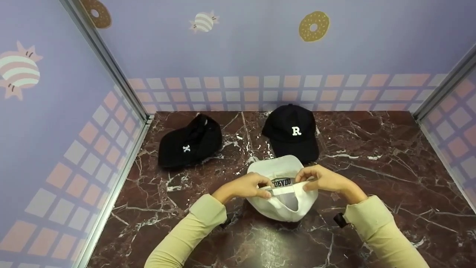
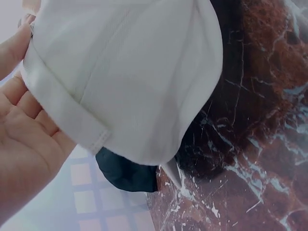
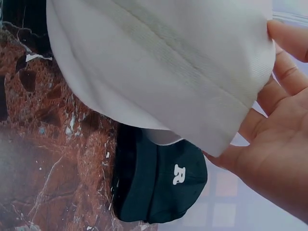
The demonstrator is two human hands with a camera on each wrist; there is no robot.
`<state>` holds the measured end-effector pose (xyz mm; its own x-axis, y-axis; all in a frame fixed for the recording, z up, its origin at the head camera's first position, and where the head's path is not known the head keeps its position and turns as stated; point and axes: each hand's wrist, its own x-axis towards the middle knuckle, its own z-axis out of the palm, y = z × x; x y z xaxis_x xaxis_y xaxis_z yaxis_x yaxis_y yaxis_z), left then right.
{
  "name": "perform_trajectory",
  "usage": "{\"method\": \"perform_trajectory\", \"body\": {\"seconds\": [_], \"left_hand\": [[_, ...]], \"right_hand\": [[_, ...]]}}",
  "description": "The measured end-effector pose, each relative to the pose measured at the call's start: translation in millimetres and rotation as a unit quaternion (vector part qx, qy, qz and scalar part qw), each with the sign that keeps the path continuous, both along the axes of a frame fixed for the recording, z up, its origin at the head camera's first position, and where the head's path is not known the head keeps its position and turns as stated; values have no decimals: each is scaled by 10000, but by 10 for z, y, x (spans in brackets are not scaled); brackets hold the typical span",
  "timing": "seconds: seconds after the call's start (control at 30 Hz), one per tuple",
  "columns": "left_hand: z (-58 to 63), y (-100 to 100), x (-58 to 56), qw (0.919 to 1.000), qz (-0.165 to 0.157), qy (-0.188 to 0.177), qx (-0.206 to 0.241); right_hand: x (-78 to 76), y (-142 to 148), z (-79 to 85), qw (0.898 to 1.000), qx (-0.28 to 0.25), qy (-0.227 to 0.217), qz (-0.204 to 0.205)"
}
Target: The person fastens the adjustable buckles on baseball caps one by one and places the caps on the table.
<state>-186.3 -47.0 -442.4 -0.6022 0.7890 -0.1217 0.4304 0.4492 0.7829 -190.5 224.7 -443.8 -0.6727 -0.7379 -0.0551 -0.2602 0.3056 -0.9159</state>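
Note:
A white baseball cap (image 1: pixel 271 206) lies in front of the person, its back opening and strap (image 1: pixel 283 190) toward them and its brim (image 1: pixel 275 165) pointing away. Dark lettering shows through the opening. The left hand (image 1: pixel 245 186) pinches the cap's back edge by the strap's left end, thumb on the near side. On the other side, the right hand (image 1: pixel 325 180) grips the edge at the strap's right end. In the left wrist view a strap end (image 2: pixel 72 113) crosses in front of the fingers. The right wrist view shows fingers (image 3: pixel 284 72) behind the white fabric.
A black cap with a white R (image 1: pixel 292 130) sits just beyond the white cap's brim. Another black cap (image 1: pixel 191 143) with a small white emblem lies on its side to the left. Printed walls (image 1: pixel 241 48) enclose the dark red marble tabletop (image 1: pixel 379 223) at the back and sides.

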Motion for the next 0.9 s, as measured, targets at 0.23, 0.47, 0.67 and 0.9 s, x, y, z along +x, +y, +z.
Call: {"method": "perform_trajectory", "body": {"seconds": [0.23, 0.47, 0.67, 0.9], "left_hand": [[-59, -113, -40, 9984, -157, -66, -545], [-193, -337, -79, 9963, -181, 181, -815], [-242, -491, -81, 9969, -160, 320, -697], [-131, -588, -17, 9987, 444, -218, 143]], "right_hand": [[9, 98, -48, 9986, 419, 300, 102], [8, 199, -149, 9922, 905, 841, -152], [7, 239, -139, 9935, 772, 774, -311], [33, 263, -1, 9947, 588, 832, -155]]}}
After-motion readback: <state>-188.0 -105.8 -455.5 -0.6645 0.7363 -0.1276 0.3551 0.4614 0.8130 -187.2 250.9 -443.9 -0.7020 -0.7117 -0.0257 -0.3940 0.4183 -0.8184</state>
